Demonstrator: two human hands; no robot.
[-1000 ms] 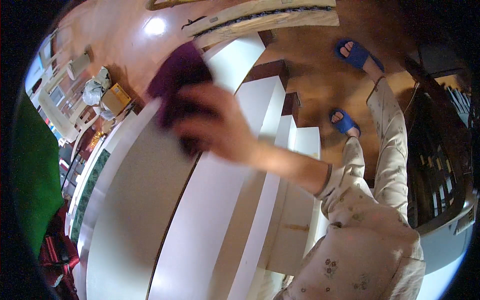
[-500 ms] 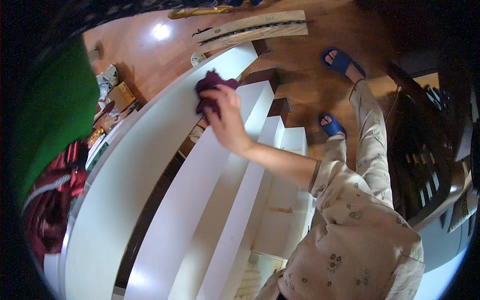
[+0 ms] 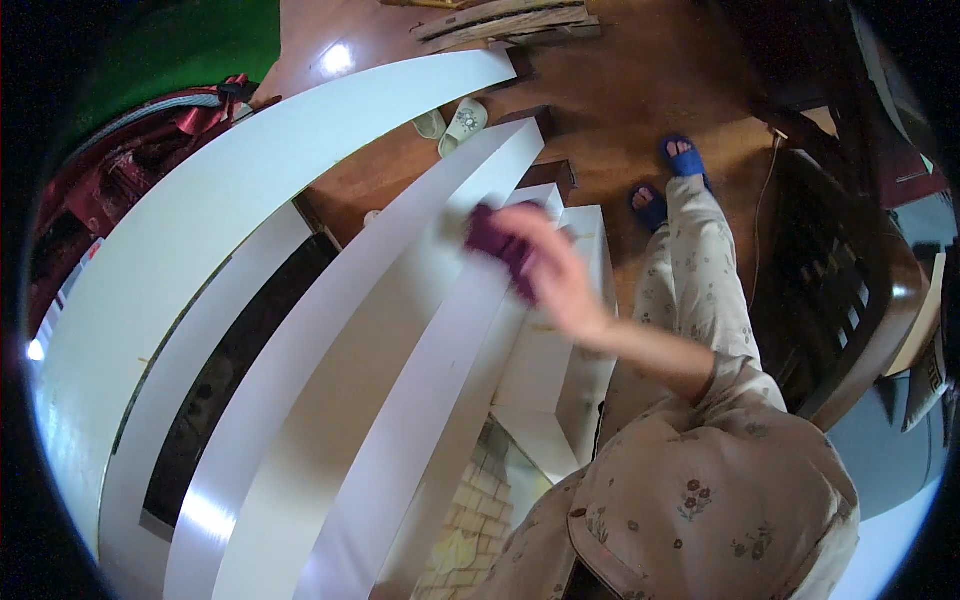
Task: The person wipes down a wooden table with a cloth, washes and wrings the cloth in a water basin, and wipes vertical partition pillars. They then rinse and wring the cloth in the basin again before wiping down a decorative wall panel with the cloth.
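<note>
1. Head view, hands: one hand shows, the right hand (image 3: 568, 285), reaching in from the lower right and blurred; its fingers are bent around a cloth, so it is grasping; the left hand is out of sight, and its state I cannot tell
2. Head view, cloth: one purple cloth (image 3: 495, 242), bunched at the fingertips, lies in line with the third of the long white boards counted from the left (whether it touches that board, the blur does not tell)
3. Head view, boards: at least three long boards run side by side, all seeming bowed, the first board (image 3: 280, 150), the second board (image 3: 260, 400) and the third board (image 3: 425, 400); one dark slot (image 3: 240, 370) lies between the first two
4. Head view, footwear: two feet wear two blue slippers (image 3: 688, 165), near each other at the upper right; two pale shoes (image 3: 463, 127) stand on the brown floor (image 3: 620, 85) between the first and second boards
5. Head view, surroundings: one red bag-like thing (image 3: 140, 175) at the upper left, below one green surface (image 3: 190, 50); one dark wooden frame (image 3: 885, 300) at the right
</note>
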